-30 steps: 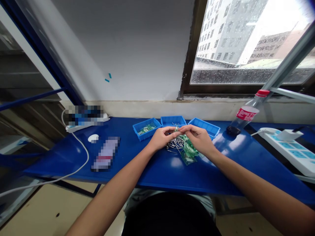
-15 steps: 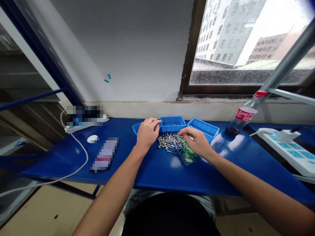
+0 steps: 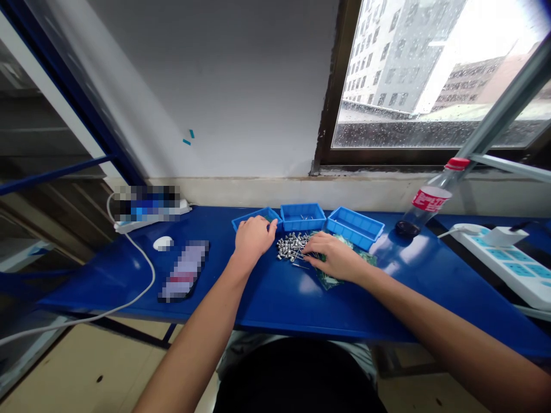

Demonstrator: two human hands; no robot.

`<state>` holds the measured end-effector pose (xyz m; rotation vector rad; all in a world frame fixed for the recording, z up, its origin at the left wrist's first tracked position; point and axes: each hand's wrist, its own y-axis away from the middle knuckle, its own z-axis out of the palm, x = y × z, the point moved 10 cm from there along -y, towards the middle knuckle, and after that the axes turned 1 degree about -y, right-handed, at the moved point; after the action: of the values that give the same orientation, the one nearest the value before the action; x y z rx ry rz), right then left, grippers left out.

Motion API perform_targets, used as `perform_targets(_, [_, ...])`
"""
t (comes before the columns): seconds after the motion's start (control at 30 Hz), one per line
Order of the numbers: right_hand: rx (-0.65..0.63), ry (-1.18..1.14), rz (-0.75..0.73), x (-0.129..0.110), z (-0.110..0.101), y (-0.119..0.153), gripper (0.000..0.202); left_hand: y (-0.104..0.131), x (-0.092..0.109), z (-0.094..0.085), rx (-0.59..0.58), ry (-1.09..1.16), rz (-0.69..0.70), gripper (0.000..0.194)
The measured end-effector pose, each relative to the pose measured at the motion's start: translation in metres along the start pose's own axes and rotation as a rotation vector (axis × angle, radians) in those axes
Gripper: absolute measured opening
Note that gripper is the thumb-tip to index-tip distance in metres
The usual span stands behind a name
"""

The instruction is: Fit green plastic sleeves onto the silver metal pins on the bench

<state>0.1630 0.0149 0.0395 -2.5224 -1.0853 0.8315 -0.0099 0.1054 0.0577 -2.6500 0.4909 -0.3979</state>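
A pile of silvery metal fasteners [image 3: 289,245] with thick ends and thin shanks, like blind rivets, lies on the blue table. Over its right side is my right hand [image 3: 333,256], thumb and fingers apart at the pieces; I see nothing gripped in it. Under that hand lies a crumpled green clear plastic bag [image 3: 329,281]. My left hand [image 3: 255,235] hangs over the front of the left blue tray [image 3: 241,221], its thumb away from its fingers. Some fingertips are hidden there. The middle blue tray [image 3: 303,222] has a few small metal pieces inside.
At the right stands a third blue tray [image 3: 355,228], then a tilted bottle [image 3: 430,198] with dark liquid and a power strip [image 3: 508,258]. To the left are a blurred phone-like object [image 3: 184,271], a white mouse-like object [image 3: 162,243] and a white cable [image 3: 148,269].
My left hand has lowered slightly and turned over the left tray, uncovering more of it. My right hand has let go of the green bag, which lies flatter, and reached left onto the fasteners.
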Motion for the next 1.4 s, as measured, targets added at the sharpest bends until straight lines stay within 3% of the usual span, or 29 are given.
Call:
perform_targets(0.1, [-0.006, -0.009, -0.006, 0.003, 0.001, -0.001, 0.02, 0.001, 0.008, -0.013, 0.117, 0.075, 0.048, 0.035])
perform_targets(0.2, [-0.007, 0.031, 0.002, 0.004, 0.002, -0.002, 0.019, 0.004, 0.027, -0.024, 0.18, 0.207, 0.183, 0.028])
perform_targets(0.37, [0.0, 0.101, 0.013, 0.006, 0.004, -0.002, 0.02, 0.014, 0.063, -0.02, 0.109, 0.44, 0.393, 0.027])
perform_targets(0.53, [-0.031, 0.127, 0.014, 0.009, 0.009, -0.002, 0.023, 0.021, 0.081, 0.001, 0.005, 0.475, 0.45, 0.023])
perform_targets(0.77, [0.025, 0.068, 0.009, 0.009, 0.005, 0.0, 0.028, 0.018, 0.075, 0.006, -0.006, 0.474, 0.381, 0.022])
perform_targets(0.93, [0.229, -0.051, 0.023, 0.004, -0.02, 0.001, 0.026, 0.017, 0.073, 0.007, -0.034, 0.547, 0.35, 0.026])
perform_targets(1.17, [0.494, -0.044, 0.039, -0.01, -0.056, 0.007, 0.017, 0.023, 0.078, 0.021, -0.32, 0.871, 0.21, 0.041])
perform_targets(1.4, [0.47, -0.056, -0.018, -0.018, -0.053, 0.007, 0.017, 0.019, 0.077, 0.036, -0.445, 1.269, 0.06, 0.035])
